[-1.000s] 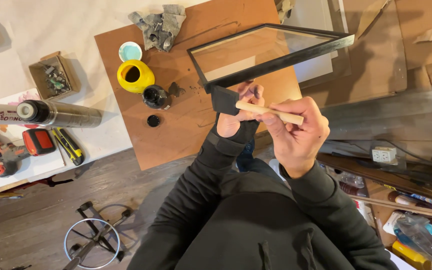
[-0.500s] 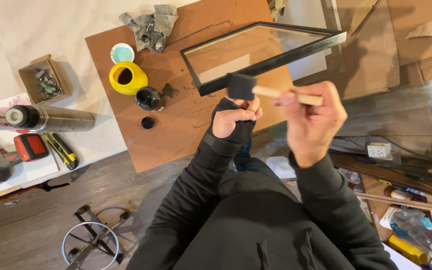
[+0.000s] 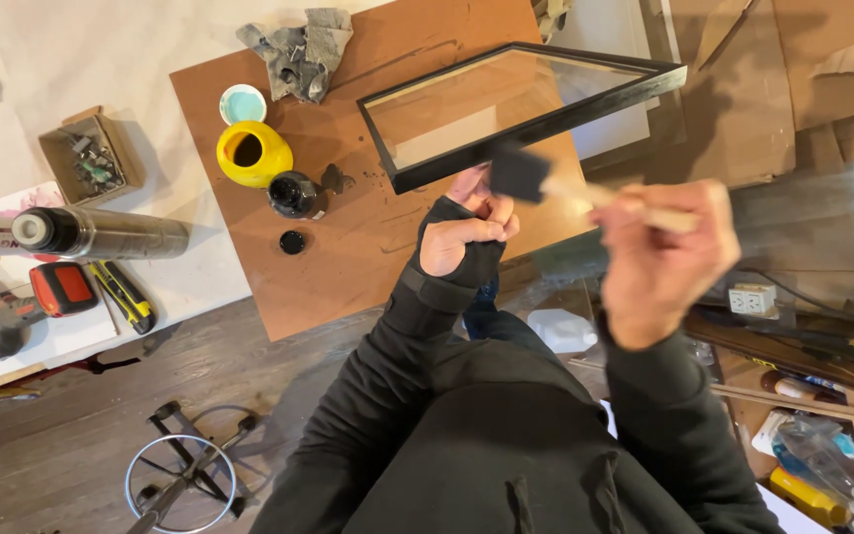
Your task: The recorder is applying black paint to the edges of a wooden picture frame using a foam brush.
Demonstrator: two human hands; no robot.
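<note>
Now, foam brush point(image 3: 546, 183) gripped by its wooden handle in the right hand point(image 3: 659, 262), black foam tip held just beside the near edge of the black frame point(image 3: 536, 124), left hand point(image 3: 462, 237) curled closed against that edge, frame propped tilted on the brown board point(image 3: 368, 237), yellow cup point(image 3: 253, 154) and black jar point(image 3: 294, 193) set well to the left.

Single head view, looking steeply down, close above brown board point(image 3: 368, 247).

A small open cardboard box point(image 3: 91, 156) of hardware sits at the left, above a grey labelled cylindrical tube point(image 3: 81, 233) lying sideways.
</note>
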